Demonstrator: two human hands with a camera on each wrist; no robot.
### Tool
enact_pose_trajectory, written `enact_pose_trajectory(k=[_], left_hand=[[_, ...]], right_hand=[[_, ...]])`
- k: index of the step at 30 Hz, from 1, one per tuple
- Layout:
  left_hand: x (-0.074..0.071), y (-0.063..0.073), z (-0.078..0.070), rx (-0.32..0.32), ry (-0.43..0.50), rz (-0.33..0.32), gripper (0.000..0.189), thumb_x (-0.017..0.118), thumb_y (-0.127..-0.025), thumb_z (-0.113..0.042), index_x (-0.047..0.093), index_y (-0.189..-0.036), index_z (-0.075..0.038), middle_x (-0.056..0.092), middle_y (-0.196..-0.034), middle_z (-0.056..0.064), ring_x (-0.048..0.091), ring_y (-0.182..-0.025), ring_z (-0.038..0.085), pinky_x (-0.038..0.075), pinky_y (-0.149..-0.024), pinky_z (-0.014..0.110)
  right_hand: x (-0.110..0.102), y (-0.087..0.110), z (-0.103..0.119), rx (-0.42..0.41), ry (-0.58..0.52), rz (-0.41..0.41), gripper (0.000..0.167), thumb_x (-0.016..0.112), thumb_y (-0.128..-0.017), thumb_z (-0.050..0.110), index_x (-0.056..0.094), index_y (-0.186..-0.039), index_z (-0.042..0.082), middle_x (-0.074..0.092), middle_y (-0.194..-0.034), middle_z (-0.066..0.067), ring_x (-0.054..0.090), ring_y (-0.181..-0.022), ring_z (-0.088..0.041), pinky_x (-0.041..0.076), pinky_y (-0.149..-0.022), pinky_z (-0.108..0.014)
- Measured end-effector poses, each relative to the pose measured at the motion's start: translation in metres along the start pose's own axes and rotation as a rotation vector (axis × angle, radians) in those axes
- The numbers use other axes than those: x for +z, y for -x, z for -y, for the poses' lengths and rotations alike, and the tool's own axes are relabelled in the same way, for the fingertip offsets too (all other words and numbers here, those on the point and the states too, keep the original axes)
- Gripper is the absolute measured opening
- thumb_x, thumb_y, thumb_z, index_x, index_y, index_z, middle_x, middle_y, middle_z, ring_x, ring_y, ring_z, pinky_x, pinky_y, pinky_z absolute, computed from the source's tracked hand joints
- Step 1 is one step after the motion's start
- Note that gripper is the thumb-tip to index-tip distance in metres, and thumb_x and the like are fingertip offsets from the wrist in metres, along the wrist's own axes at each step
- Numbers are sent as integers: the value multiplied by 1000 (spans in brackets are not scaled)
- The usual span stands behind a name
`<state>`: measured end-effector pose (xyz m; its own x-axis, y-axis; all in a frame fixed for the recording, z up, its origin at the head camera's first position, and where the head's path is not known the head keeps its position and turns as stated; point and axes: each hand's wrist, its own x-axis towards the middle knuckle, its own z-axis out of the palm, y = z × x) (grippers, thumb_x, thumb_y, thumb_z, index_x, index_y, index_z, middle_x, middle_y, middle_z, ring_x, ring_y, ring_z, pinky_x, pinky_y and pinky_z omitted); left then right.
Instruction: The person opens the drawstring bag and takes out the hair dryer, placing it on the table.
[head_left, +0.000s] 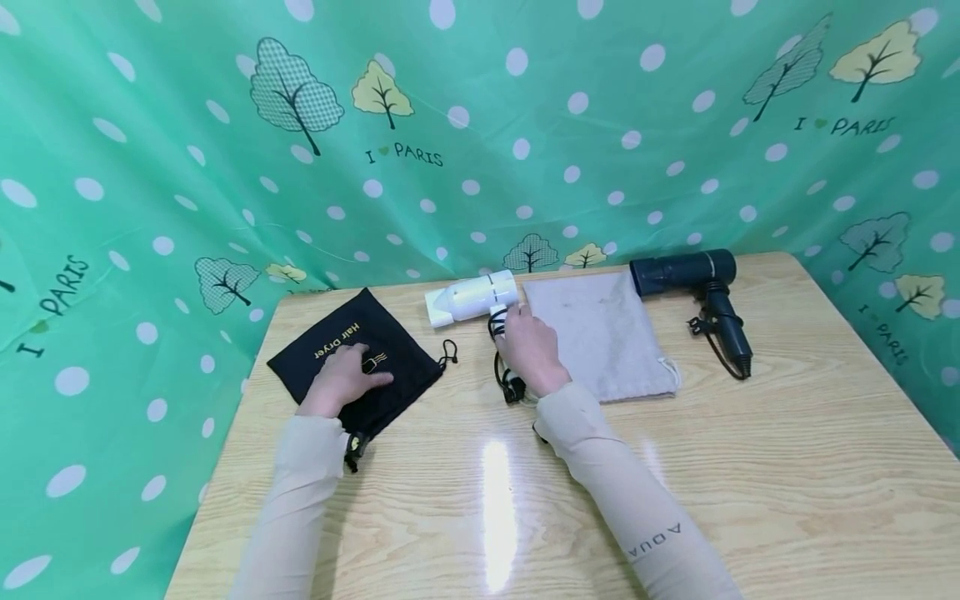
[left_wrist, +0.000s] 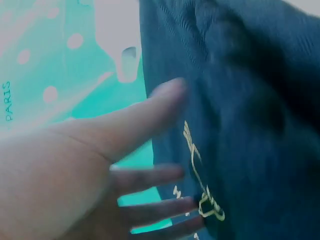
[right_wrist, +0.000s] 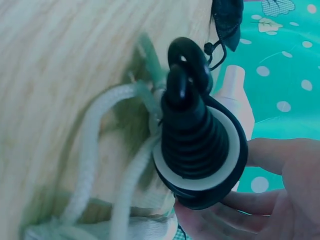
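In the head view, my left hand [head_left: 345, 379] lies over a black drawstring pouch [head_left: 390, 333] with gold "Hair Dryer" lettering. Its thumb and fingers are spread apart in the left wrist view, with the dark cloth [left_wrist: 250, 150] beyond them. My right hand [head_left: 531, 346] grips the handle of a white hair dryer [head_left: 472, 298], whose barrel points left. Seen from the right wrist, the handle's end with its ribbed black cord sleeve [right_wrist: 195, 140] faces the camera, fingers around its side. A black cord with a plug [head_left: 513, 389] hangs by the handle.
A grey drawstring pouch [head_left: 600, 333] lies flat just right of my right hand, its pale cord [right_wrist: 85, 150] looping close below the handle. Farther right is a black hair dryer [head_left: 682, 271] with its cord wrapped. A green patterned curtain [head_left: 480, 200] borders the wooden table [head_left: 810, 433].
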<state>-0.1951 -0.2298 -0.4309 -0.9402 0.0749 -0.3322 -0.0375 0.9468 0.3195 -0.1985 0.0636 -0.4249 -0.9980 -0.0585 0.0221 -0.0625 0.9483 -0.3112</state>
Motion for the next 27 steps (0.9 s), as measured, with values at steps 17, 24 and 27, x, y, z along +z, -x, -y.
enact_pose_trajectory(k=[17, 24, 27], left_hand=[[5, -8, 4, 219, 23, 72, 79, 81, -83, -21, 41, -146, 5, 20, -157, 34, 20, -143, 52, 27, -114, 64], [4, -9, 4, 253, 54, 89, 77, 81, -83, -18, 42, -146, 4, 20, -158, 32, 20, -144, 51, 27, -114, 63], [4, -6, 2, 260, 58, 57, 70, 76, -89, -20, 43, -145, 4, 27, -156, 31, 24, -143, 50, 27, -114, 63]], right_hand=[[2, -4, -4, 64, 26, -35, 45, 64, -97, 31, 61, -119, -8, 63, -100, -18, 65, -70, -29, 55, -58, -40], [3, -2, -9, 88, -1, -38, 45, 64, -97, 33, 59, -118, -7, 61, -100, -16, 64, -71, -29, 54, -58, -40], [1, 1, -10, 63, -33, -40, 47, 64, -97, 33, 58, -121, -6, 62, -105, -17, 65, -78, -29, 56, -62, -40]])
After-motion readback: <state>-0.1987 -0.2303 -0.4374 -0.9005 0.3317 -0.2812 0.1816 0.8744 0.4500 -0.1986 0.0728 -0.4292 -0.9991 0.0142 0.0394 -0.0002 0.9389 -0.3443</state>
